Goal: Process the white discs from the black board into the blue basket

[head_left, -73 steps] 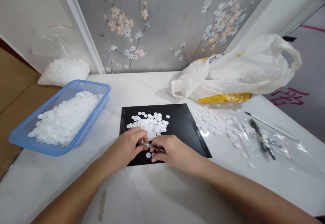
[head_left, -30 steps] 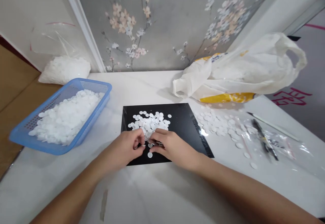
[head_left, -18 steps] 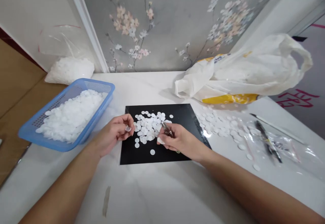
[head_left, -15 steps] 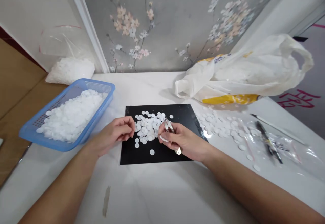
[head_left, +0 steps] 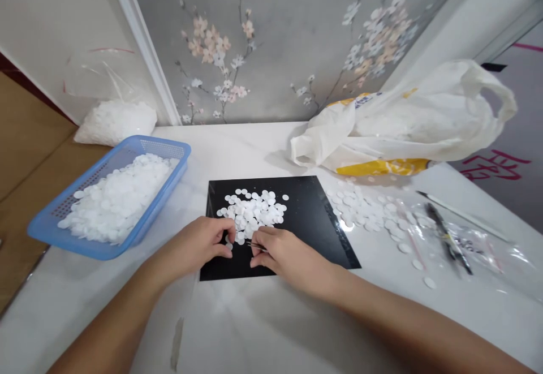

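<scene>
Small round white discs (head_left: pixel 250 213) heaped, unsorted-looking, on flat black rectangular sheet (head_left: pixel 305 221); more fill blue plastic basket (head_left: pixel 104 252), others scattered right on white surface (head_left: pixel 254 329). Which lot is finished, cannot tell. Left hand (head_left: pixel 197 246) by heap, thumb and forefinger apart; right hand (head_left: pixel 288 258) pinching slim metal tool (head_left: pixel 257 245) over sheet.

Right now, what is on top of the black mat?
The black mat bears a heap of white discs. The left hand and right hand hide parts of the mat; anything beneath them can't be seen.
</scene>
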`<action>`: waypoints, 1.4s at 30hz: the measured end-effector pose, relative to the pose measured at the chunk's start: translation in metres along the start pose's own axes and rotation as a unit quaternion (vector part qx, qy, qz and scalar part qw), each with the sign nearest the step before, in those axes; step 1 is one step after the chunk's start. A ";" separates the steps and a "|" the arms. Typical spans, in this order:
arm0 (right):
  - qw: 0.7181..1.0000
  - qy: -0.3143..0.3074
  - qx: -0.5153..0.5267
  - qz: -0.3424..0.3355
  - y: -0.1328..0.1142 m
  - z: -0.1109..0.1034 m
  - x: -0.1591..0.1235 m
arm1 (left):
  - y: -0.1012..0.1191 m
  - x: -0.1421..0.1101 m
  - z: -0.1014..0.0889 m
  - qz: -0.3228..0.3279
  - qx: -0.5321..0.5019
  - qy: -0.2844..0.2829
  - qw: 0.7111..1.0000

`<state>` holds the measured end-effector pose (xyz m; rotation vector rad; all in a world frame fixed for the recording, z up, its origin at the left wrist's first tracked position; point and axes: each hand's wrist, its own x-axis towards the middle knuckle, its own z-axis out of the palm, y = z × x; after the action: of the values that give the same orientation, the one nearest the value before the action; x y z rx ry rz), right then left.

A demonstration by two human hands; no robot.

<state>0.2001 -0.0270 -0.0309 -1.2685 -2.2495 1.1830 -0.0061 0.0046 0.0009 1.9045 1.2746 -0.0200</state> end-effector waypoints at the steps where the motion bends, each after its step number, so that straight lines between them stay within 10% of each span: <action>1: 1.000 0.002 0.002 0.002 0.001 -0.003 -0.001 | 0.002 -0.001 0.001 0.008 0.013 0.006 1.000; 7: 0.989 0.060 0.116 0.071 0.014 -0.020 -0.005 | 0.009 -0.004 0.005 0.030 -0.030 0.035 0.998; 14: 0.997 0.061 0.007 -0.045 0.012 -0.017 0.002 | 0.004 0.004 0.009 0.032 -0.339 0.039 0.940; 23: 0.999 0.041 0.020 -0.001 0.018 -0.036 -0.010 | 0.019 0.000 0.026 0.023 -0.045 0.050 0.997; 32: 0.990 0.028 0.131 0.049 0.029 -0.044 -0.004 | 0.055 -0.002 0.079 0.319 0.169 -0.038 0.932; 42: 0.945 0.079 0.314 0.058 0.041 -0.061 -0.003 | 0.069 0.018 0.083 0.168 0.137 0.006 0.976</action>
<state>0.2620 0.0127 -0.0246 -1.1773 -1.5081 1.6001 0.0895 -0.0444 -0.0185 2.3424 0.9800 -0.0078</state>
